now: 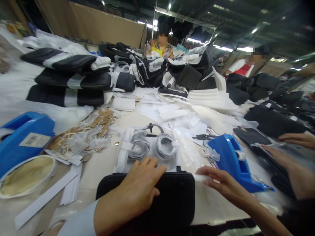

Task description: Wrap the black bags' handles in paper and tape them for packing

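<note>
My left hand (139,186) lies flat on top of a black zippered case (169,200), palm down with the fingers spread. My right hand (222,185) sits just right of the case, pinching a white strip of paper or foam (201,178), slightly blurred. Just beyond that hand stands a blue tape dispenser (236,160) holding a roll of clear tape. Above the case, two coiled cables in clear bags (139,147) lie on a white sheet.
A co-worker's hands (299,139) work on black bags at the right. Scissors (204,137) lie among white papers (167,111). Left of me are a second blue dispenser (22,144), an oval tray (26,175), string-tied kraft tags (83,134), and stacked black padded pieces (66,68).
</note>
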### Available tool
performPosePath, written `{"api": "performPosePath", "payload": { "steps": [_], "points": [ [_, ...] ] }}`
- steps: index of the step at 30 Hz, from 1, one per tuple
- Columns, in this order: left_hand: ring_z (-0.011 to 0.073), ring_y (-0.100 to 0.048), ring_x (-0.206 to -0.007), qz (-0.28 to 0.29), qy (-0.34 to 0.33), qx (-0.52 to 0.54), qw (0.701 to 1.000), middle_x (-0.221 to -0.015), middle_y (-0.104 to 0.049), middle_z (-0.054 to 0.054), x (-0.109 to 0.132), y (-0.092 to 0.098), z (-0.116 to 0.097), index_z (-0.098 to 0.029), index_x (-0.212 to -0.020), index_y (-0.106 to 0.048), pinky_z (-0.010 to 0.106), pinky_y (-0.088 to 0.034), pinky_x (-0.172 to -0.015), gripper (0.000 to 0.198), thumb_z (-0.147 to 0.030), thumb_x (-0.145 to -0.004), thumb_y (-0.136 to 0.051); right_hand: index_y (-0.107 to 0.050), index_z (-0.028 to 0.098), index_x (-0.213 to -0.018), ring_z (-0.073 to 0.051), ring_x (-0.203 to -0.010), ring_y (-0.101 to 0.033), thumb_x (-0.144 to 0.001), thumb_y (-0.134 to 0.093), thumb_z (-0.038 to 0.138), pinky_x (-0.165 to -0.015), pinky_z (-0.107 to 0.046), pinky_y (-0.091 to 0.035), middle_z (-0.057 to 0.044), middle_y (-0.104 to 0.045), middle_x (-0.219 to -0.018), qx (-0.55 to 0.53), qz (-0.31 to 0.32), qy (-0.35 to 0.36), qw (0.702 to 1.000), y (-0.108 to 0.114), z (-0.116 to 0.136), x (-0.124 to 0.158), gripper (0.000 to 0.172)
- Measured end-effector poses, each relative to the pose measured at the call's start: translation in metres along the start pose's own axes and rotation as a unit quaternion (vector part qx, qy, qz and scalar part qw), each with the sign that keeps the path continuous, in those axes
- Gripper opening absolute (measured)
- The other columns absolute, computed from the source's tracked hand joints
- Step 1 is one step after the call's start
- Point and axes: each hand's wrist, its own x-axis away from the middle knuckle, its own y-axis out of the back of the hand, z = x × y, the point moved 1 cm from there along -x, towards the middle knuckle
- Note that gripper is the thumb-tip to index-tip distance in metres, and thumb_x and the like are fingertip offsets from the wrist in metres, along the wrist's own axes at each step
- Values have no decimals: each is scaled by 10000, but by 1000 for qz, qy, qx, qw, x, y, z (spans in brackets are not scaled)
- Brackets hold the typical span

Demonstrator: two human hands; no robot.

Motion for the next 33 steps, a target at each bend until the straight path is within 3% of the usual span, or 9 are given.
{"api": "performPosePath", "payload": {
  "steps": [7,11,13,17,21,26,30,32,33],
  "points": [
    [291,-480,-1087,-50,-19,-28,998,-1158,-532,70,11,-4,-3,-243,-1078,-534,477,-447,-888,316,-166,-782,-612,-582,206,-962,-200,-947,-540,-940,-441,361,-893,-316,-423,-55,-557,-970,-78,0,128,989,-42,22,-33,210],
    [295,-479,-1115,-43,-22,-25,998,-1159,-536,73,14,-1,-6,-232,-1066,-535,487,-436,-940,302,-166,-786,-625,-558,209,-934,-179,-798,-519,-878,-519,360,-723,-278,-435,-24,-536,-860,-136,-31,80,987,-48,27,-33,165],
    [292,-488,-1102,-51,-24,-27,998,-1150,-542,69,13,-1,-4,-230,-1052,-536,482,-446,-927,293,-165,-783,-632,-551,200,-822,-161,-724,-478,-831,-573,351,-658,-261,-401,-1,-494,-773,-152,-46,64,985,-51,29,-32,153],
    [288,-511,-1051,-72,-32,-38,996,-1111,-560,56,11,-5,0,-247,-1054,-539,462,-471,-857,295,-198,-785,-649,-529,177,-650,-142,-715,-432,-802,-599,342,-638,-252,-355,3,-432,-772,-147,-72,64,985,-60,33,-33,236],
    [272,-547,-1001,-60,-18,-47,997,-1059,-586,43,11,-4,1,-277,-1093,-560,415,-468,-821,309,-230,-800,-646,-534,166,-612,-135,-711,-426,-810,-590,354,-626,-252,-335,7,-425,-767,-165,-47,64,983,-58,41,-31,279],
    [252,-595,-935,-43,5,-65,997,-972,-626,33,11,-2,7,-293,-1156,-579,362,-461,-792,304,-335,-856,-607,-585,160,-689,-150,-770,-491,-817,-599,361,-726,-270,-382,-4,-505,-783,-180,-1,68,981,-48,46,-28,239],
    [242,-625,-937,-74,-30,-84,993,-989,-656,57,2,-15,24,-232,-1116,-579,338,-475,-777,258,-364,-969,-414,-578,161,-703,-151,-759,-511,-796,-570,254,-721,-270,-411,-7,-546,-775,-148,2,70,986,-48,36,-32,132],
    [233,-642,-906,-89,-32,-98,991,-952,-670,71,-5,-24,31,-194,-1022,-584,317,-478,-751,282,-330,-993,-338,-593,164,-756,-160,-746,-526,-788,-514,180,-716,-284,-438,-14,-572,-767,-118,-24,54,991,-51,34,-32,87],
    [230,-648,-886,-93,-31,-105,990,-928,-673,75,-8,-28,34,-184,-987,-581,307,-479,-737,287,-314,-996,-325,-608,163,-815,-172,-767,-535,-785,-475,139,-737,-306,-452,-28,-590,-795,-88,-71,48,992,-54,36,-31,138]
  ]
}}
